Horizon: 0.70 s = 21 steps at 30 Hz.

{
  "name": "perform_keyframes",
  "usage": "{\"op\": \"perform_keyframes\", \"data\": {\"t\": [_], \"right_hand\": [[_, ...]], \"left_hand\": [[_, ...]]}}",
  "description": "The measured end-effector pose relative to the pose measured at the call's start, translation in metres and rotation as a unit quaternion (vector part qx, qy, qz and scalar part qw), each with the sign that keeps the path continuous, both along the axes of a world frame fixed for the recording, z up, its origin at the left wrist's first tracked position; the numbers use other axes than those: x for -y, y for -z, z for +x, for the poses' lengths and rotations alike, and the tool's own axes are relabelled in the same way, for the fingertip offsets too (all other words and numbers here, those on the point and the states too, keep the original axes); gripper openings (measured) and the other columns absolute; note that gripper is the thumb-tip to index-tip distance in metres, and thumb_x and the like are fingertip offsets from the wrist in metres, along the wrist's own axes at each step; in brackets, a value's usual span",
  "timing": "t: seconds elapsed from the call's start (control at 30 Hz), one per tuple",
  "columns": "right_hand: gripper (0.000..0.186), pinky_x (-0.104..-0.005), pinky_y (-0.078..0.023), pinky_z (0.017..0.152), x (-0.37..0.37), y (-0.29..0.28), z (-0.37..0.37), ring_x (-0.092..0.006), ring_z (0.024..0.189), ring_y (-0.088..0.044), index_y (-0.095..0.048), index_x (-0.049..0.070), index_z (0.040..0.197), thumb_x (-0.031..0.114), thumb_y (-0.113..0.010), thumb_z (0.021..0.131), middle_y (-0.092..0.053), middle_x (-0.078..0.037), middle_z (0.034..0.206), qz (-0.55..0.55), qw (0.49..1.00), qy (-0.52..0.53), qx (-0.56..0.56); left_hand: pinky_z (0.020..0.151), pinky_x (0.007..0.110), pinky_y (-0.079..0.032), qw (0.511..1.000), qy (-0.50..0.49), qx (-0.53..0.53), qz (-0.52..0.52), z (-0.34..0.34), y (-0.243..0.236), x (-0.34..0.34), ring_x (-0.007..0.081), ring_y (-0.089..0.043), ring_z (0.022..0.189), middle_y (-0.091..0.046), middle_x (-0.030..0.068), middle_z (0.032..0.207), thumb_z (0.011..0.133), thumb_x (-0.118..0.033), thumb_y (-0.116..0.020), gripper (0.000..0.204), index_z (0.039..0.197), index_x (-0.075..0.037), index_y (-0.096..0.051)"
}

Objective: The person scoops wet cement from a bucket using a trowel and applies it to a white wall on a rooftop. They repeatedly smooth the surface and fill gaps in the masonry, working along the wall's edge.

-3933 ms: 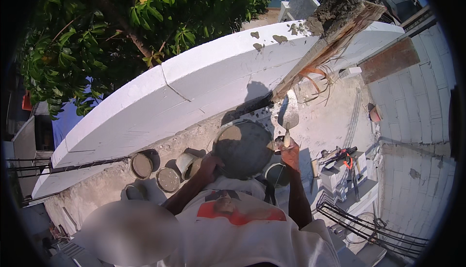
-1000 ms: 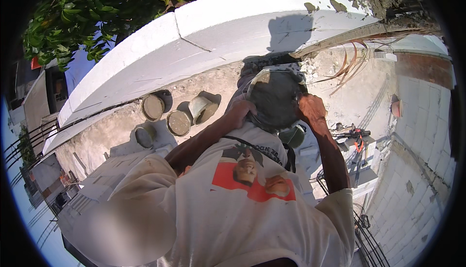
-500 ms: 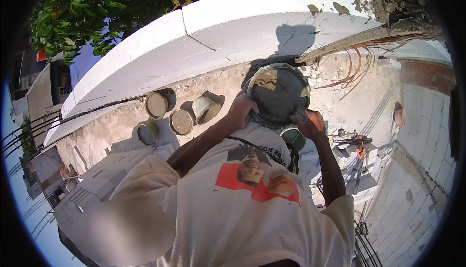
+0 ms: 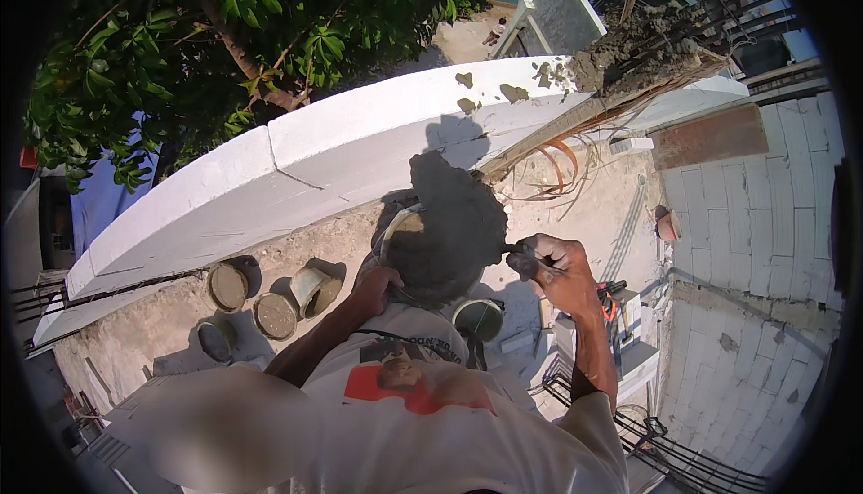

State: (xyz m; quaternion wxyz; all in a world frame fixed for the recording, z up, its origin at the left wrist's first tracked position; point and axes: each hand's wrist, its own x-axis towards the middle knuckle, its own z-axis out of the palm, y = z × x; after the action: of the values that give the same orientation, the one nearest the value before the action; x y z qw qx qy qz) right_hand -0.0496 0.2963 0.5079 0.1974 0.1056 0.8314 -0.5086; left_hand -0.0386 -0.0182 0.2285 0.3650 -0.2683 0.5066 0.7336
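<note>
My left hand grips the near left rim of a bucket held against my shirt. Wet grey mortar is heaped above the bucket and hides most of its mouth. My right hand, to the right of the bucket, is closed round the short dark handle of what looks like a trowel. Its blade is hidden under the mortar. Just beyond the bucket stands the white block wall, with mortar splashes on its top towards the right.
Several mortar-crusted buckets stand on the left; another bucket is below mine. At the right are tools on white blocks, a small reddish bucket and a block wall. Mortar-covered formwork with rebar lies beyond.
My right hand has left the bucket's rim and moved out to its right with the handle. A heap of mortar has risen above the bucket. The view has shifted rightwards.
</note>
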Motion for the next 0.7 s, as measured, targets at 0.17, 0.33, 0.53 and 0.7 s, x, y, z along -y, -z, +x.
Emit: {"op": "perform_keyframes", "data": {"t": [0.17,0.33,0.53,0.7], "right_hand": [[0.013,-0.0268,-0.037,0.042,-0.047,-0.02,-0.075,-0.0138,0.046,-0.049,-0.063,-0.003,0.088,0.009,-0.062,0.094,-0.06,-0.011,0.068,-0.305,0.917,0.222,-0.127],[0.02,-0.0272,-0.038,0.045,-0.109,-0.019,-0.137,-0.0147,0.051,-0.046,-0.054,0.002,0.108,0.022,-0.052,0.102,-0.051,-0.007,0.072,-0.437,0.824,0.226,-0.281],[0.028,-0.0254,-0.044,0.054,-0.074,-0.052,-0.094,-0.0139,0.062,-0.056,-0.068,-0.004,0.107,0.021,-0.07,0.096,-0.065,-0.006,0.081,-0.028,0.915,0.219,-0.337],[0.026,-0.035,-0.049,0.057,-0.026,0.004,-0.016,-0.0198,0.065,-0.065,-0.072,0.004,0.109,0.02,-0.075,0.089,-0.069,-0.013,0.083,0.369,0.901,-0.1,-0.205]], "left_hand": [[0.08,0.036,-0.053,0.995,0.045,-0.093,0.013,0.021,0.09,0.009,0.0244,-0.067,0.092,-0.069,0.0112,0.094,0.071,0.011,-0.063,0.027,0.091,-0.008,-0.066],[0.078,0.034,-0.051,0.995,0.027,-0.099,0.004,0.01,0.032,0.008,0.021,-0.065,0.088,-0.067,0.0096,0.089,0.072,0.005,-0.066,0.021,0.089,-0.007,-0.066],[0.077,0.031,-0.05,0.997,-0.022,0.067,0.044,0.002,0.013,0.011,0.017,-0.063,0.085,-0.066,0.0066,0.09,0.074,-0.002,-0.069,0.017,0.091,-0.006,-0.066],[0.077,0.031,-0.051,0.815,0.175,-0.535,-0.137,0.007,0.023,0.021,0.0168,-0.065,0.085,-0.068,0.0053,0.091,0.08,-0.004,-0.066,0.005,0.08,-0.007,-0.07]]}}
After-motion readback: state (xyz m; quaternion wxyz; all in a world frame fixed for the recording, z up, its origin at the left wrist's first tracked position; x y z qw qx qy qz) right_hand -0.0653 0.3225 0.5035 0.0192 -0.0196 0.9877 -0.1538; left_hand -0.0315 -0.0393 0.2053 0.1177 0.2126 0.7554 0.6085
